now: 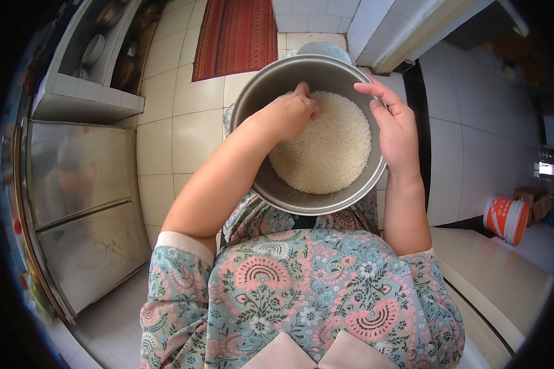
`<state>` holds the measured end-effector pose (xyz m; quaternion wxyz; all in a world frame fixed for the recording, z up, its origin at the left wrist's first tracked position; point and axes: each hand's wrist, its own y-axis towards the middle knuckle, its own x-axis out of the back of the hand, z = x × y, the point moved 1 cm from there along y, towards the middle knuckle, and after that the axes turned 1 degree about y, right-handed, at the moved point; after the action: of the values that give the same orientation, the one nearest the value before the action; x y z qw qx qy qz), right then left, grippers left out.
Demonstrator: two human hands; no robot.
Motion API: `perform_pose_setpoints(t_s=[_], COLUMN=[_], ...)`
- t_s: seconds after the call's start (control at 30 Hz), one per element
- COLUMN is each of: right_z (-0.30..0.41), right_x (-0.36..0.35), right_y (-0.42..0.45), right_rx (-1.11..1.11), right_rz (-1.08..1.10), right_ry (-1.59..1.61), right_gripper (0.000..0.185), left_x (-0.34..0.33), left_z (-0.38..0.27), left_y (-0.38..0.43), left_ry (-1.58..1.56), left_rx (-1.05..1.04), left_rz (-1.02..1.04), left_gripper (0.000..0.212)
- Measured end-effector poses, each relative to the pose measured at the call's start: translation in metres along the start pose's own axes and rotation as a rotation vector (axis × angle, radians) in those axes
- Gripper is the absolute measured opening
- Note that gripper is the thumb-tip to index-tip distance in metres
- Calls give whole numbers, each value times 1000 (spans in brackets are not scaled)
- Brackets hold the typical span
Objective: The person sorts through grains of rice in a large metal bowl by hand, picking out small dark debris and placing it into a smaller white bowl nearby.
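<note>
A round grey metal pot (263, 189) stands tilted in front of my lap, with a bed of white rice grains (337, 143) across its bottom. My left hand (298, 110) reaches inside over the left part of the rice, its fingers bent downward; the fingertips are partly hidden, so whether they hold grains cannot be told. At the upper right rim, my right hand (392, 110) grips the pot, thumb and forefinger by the rim and the other fingers hidden outside it.
Beyond the pot, a bluish round object (325, 48) and a red striped mat (235, 41) are on the tiled floor. Metal-faced cabinet doors (81, 170) and a tiled shelf with dishes (94, 48) are at left. A doorway edge and an orange-and-white bucket (501, 219) are at right.
</note>
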<state>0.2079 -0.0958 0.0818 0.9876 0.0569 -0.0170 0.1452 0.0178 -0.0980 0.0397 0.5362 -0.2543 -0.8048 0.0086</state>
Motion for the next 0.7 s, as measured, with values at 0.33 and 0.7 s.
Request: perform_pose_setpoints(t_s=[0.33,0.7], right_z=[-1,-2], right_x=[1,1], right_y=[1,1], right_rx=[7,2], right_rz=[-9,8], right_ry=[-32,-10], right_gripper=[31,31], left_x=[-7,-9], left_z=[-2,4], left_y=[10,14], left_ry=[-84,-83], left_rx=[-40,7], left_rz=[168,-65], left_gripper=[32,28])
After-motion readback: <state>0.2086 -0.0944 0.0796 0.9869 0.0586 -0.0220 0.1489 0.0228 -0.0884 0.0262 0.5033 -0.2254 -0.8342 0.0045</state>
